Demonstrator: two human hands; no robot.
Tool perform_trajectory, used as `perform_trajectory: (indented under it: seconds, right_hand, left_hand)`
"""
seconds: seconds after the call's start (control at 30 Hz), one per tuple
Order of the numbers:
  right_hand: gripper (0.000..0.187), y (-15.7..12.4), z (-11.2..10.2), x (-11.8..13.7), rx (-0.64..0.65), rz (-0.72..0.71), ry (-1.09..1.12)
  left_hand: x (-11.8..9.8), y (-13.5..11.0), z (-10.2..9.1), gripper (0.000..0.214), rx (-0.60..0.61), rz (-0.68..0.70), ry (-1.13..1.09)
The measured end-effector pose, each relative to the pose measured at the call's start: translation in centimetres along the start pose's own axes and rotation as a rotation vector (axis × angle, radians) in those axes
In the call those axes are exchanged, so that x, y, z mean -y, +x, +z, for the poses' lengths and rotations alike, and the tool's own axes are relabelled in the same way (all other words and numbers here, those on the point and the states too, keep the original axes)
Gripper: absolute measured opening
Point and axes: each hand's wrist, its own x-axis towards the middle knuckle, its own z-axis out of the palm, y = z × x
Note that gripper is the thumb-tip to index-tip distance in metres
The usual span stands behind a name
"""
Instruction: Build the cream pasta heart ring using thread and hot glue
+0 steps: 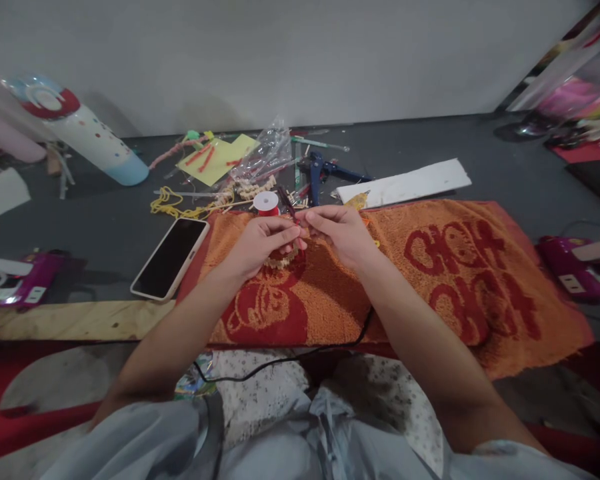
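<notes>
Over the orange towel, my two hands meet with their fingertips close together. My left hand is closed in a pinch, with red thread showing at its fingers. My right hand also pinches, thumb against forefinger; what lies between these fingertips is too small to make out. A short strand of beige bead-like pieces shows beneath the left fingers, partly hidden. Just behind the hands stands a white-topped spool of red thread. A thin dark red object rises beside it, its lower end hidden by my fingers.
A phone lies left of the towel. Behind are yellow cord, a yellow paper, clear plastic wrap, a dark blue glue gun-like tool and a white strip. A bottle leans at the left. A black cable crosses the front.
</notes>
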Motion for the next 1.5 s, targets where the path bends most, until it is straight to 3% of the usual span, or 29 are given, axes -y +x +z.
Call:
perform_trajectory:
  seconds: [0.1,0.4,0.63,1.07,1.27,1.5]
  right_hand:
    - [0.029,-0.04,-0.07,0.04,0.076,0.063,0.038]
    - [0.03,-0.24,0.16,0.29,0.195,0.068,0.07]
    - [0.03,-0.17,0.06,0.24,0.133,0.061,0.076]
    - [0.031,-0.17,-0.12,0.18,0.152,0.053,0.032]
    - [0.034,-0.19,0.13,-0.1,0.102,0.017,0.015]
    - [0.039,-0.14,0.32,0.03,0.065,-0.001,0.021]
  left_hand:
    - [-0.03,-0.04,-0.1,0.037,0.015,-0.037,-0.013]
    - [-0.54,-0.22,-0.07,0.032,0.094,-0.098,-0.01]
    - [-0.57,-0.27,-0.03,0.033,0.087,-0.087,0.016]
    - [-0.6,-0.17,-0.09,0.038,0.12,-0.085,0.016]
    - [-0.2,-0.08,0.01,0.033,0.04,-0.143,-0.047]
    - [-0.03,0.11,-0.14,0.031,0.018,-0.09,-0.067]
